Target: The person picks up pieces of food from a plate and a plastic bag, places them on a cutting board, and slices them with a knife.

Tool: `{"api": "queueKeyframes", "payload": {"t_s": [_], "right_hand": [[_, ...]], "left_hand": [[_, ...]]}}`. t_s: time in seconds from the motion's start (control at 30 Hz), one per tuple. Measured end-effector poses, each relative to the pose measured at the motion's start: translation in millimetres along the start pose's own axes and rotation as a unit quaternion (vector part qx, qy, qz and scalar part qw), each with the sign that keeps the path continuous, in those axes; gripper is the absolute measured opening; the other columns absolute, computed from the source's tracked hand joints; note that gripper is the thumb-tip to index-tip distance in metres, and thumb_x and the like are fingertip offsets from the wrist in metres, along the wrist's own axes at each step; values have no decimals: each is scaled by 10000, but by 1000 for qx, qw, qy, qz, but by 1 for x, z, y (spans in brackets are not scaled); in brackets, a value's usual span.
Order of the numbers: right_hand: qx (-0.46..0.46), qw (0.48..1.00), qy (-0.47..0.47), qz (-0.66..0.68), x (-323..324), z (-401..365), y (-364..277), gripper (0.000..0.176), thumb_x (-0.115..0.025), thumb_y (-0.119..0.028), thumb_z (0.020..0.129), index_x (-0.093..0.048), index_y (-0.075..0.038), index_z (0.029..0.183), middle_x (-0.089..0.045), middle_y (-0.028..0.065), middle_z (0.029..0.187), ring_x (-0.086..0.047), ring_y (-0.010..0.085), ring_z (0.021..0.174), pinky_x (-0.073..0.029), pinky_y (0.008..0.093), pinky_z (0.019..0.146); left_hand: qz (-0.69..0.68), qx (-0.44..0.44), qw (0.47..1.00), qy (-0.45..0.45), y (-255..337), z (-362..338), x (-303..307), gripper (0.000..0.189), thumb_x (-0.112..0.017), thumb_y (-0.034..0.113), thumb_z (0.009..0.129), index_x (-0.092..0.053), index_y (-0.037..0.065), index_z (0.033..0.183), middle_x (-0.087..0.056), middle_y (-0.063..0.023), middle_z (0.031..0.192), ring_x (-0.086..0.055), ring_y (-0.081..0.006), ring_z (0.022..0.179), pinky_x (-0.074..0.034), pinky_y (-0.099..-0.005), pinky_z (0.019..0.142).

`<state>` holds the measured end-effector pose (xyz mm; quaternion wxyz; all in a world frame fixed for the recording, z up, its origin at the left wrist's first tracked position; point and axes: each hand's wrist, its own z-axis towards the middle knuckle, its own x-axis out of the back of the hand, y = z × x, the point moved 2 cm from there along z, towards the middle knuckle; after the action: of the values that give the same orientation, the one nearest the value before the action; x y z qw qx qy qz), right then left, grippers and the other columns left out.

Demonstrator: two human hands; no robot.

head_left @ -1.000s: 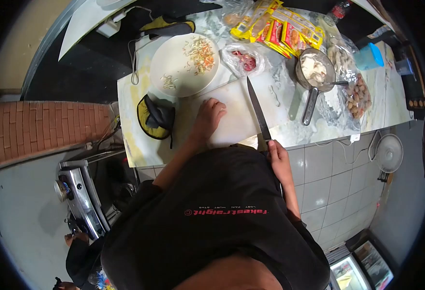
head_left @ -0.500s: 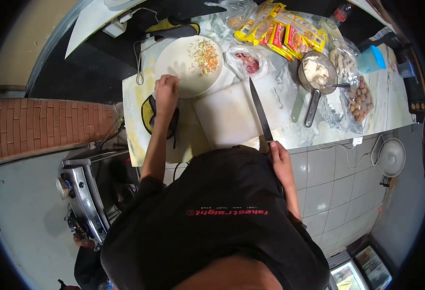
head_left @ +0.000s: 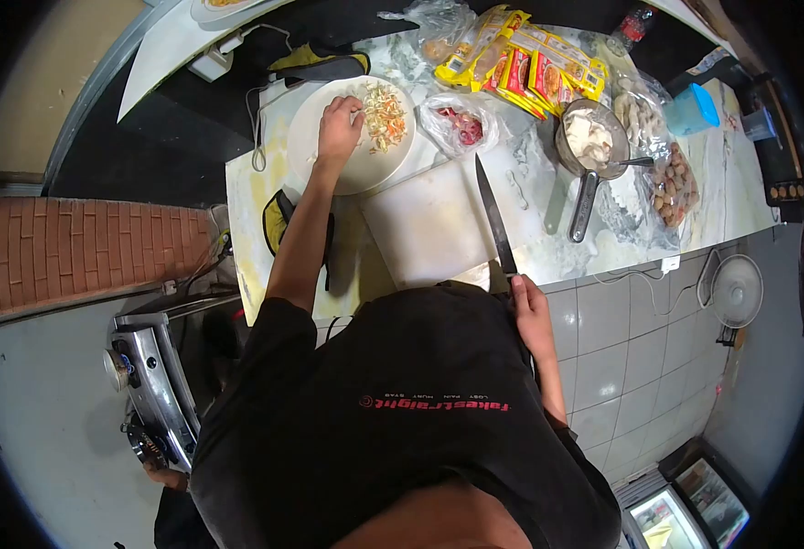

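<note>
My left hand [head_left: 340,128] is over the large white plate [head_left: 310,110], right beside a heap of shredded vegetables [head_left: 385,119] in white, green and orange. Its fingers are curled together; whatever they pinch, if anything, is hidden. In my right hand [head_left: 532,311] is the handle of a long kitchen knife [head_left: 493,215], its blade pointing away from me along the right edge of a white cutting board [head_left: 425,224]. A plastic bag with red pieces [head_left: 464,125], perhaps onions, lies just beyond the board.
A pan with white contents [head_left: 591,137] stands to the right, near a bag of round brown items [head_left: 675,188]. Yellow and red packets [head_left: 535,69] lie at the back. On the left are a stove [head_left: 157,384] and another person's hand [head_left: 166,476].
My left hand has moved forward and right, from the plate's near left rim to the shredded vegetables. The knife stays in my right hand, nearly unmoved.
</note>
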<state>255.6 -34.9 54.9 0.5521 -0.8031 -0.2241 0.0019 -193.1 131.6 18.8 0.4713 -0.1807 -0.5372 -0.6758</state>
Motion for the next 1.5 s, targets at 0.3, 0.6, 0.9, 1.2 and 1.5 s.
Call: {"api": "queueKeyframes", "payload": {"t_s": [0.3,0.6,0.9,1.2,1.5], "right_hand": [[-6,1000,-7,-8,-3,1,-1,449,-452,-374,1084,-542,-5,845,-469,20,626,-433,107,603,-382,302,569],[26,999,-4,-35,-3,7,-7,439,-459,-356,1081,-549,8,852,-490,49,612,-447,126,593,-388,329,563],[-9,1000,-2,-27,-2,3,-7,423,-461,-339,1080,-552,8,856,-476,48,611,-429,124,590,-381,327,562],[-2,1000,-1,-20,-3,6,0,425,-464,-343,1080,-545,2,844,-458,38,604,-413,126,583,-371,330,552],[-17,999,-16,-22,-3,5,-7,418,-465,-366,1081,-573,-10,889,-449,-6,647,-402,96,625,-359,293,576]], "left_hand": [[-79,116,989,-47,0,0,11,101,-677,68,869,-660,18,956,-699,-128,929,-674,-284,871,-539,-392,821],[-25,17,998,-54,-2,3,9,156,-721,68,833,-649,6,956,-698,-122,931,-669,-248,830,-549,-376,784],[-93,116,989,-20,-12,15,9,75,-680,65,887,-651,14,933,-716,-79,897,-688,-165,816,-537,-287,796],[-384,209,896,-78,-25,16,0,137,-618,197,1009,-620,92,1097,-695,-16,1062,-635,-109,986,-460,-258,887],[-373,192,905,-71,-18,18,3,129,-595,199,1020,-588,88,1086,-689,-16,1099,-615,-114,977,-465,-295,839]]}}
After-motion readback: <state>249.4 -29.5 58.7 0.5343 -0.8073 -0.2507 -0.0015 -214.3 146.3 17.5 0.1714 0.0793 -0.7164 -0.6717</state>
